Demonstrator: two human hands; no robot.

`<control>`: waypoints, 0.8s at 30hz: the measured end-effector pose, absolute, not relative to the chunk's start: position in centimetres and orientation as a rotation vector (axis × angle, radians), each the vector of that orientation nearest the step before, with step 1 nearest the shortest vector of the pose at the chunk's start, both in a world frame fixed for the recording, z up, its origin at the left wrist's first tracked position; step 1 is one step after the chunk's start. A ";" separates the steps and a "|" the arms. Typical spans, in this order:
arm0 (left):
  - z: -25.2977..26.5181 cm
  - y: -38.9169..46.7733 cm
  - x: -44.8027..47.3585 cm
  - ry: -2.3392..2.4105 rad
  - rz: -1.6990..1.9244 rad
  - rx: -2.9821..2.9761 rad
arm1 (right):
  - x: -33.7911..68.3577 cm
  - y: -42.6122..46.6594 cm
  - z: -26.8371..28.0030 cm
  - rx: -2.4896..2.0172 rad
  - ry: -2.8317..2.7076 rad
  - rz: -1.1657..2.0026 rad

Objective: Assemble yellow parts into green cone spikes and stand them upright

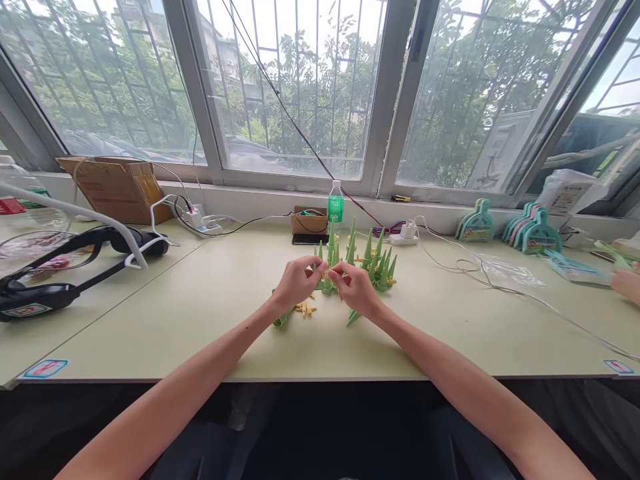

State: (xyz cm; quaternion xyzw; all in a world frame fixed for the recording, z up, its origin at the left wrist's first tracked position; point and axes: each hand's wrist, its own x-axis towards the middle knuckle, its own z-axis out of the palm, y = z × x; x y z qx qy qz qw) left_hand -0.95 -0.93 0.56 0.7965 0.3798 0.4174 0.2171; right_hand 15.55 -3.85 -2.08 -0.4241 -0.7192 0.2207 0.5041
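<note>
Showing between the two grips is one small yellow plastic piece (327, 272), raised above the pale yellow-green surface (190, 320); its long axis cannot be told. Left hand (299, 281): thumb and forefinger are drawn together, the piece seemingly pinched from its left side. Right hand (357, 287): likewise closed to a pinch, the piece seemingly met from its right; neither hand can be called nearer. Just beyond the fingertips and spread rightward, a cluster of tapered green plastic cones (368, 253) is stood mostly upright, its bulk placed nearer the right hand. Below the right wrist, one tilted green plastic cone (353, 319) is partly hidden. Between the forearms, a loose pile of yellow plastic pegs (305, 309) is laid, nearer the left hand. Beside it, a curled green plastic part (281, 321) is half covered by the left wrist. Behind the cluster, a clear plastic bottle with green (336, 205) is stood.
</note>
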 end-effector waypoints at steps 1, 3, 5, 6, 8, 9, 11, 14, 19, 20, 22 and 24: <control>0.5 -0.9 -0.9 1.044 1.165 2.220 | 15.5 -3.9 -2.1 -1.035 -1.735 0.529; 0.5 -0.8 -0.9 1.030 1.174 2.242 | 15.5 -3.9 -2.1 -1.054 -1.734 0.517; 0.4 -0.7 -1.0 1.021 1.174 2.251 | 15.6 -3.8 -2.2 -1.065 -1.732 0.501; 0.3 -0.7 -1.0 1.019 1.174 2.252 | 15.6 -3.8 -2.2 -1.069 -1.732 0.494; 0.3 -0.7 -1.0 1.016 1.177 2.250 | 15.6 -3.7 -2.3 -1.075 -1.731 0.480; 0.3 -0.7 -1.0 1.013 1.179 2.250 | 15.6 -3.7 -2.3 -1.080 -1.732 0.475; 0.2 -0.7 -1.0 1.005 1.184 2.255 | 15.6 -3.7 -2.3 -1.091 -1.734 0.465; 0.2 -0.7 -1.0 0.990 1.199 2.276 | 15.6 -3.7 -2.3 -1.104 -1.736 0.450; 0.3 -0.8 -1.0 0.977 1.226 2.311 | 15.6 -3.5 -2.4 -1.087 -1.739 0.396; 0.3 -0.8 -1.0 0.977 1.222 2.314 | 15.6 -3.5 -2.4 -1.081 -1.741 0.379; 0.2 -0.8 -1.0 0.973 1.215 2.322 | 15.7 -3.4 -2.4 -1.074 -1.746 0.353; 0.2 -0.8 -1.0 0.964 1.210 2.333 | 15.7 -3.4 -2.5 -1.076 -1.749 0.344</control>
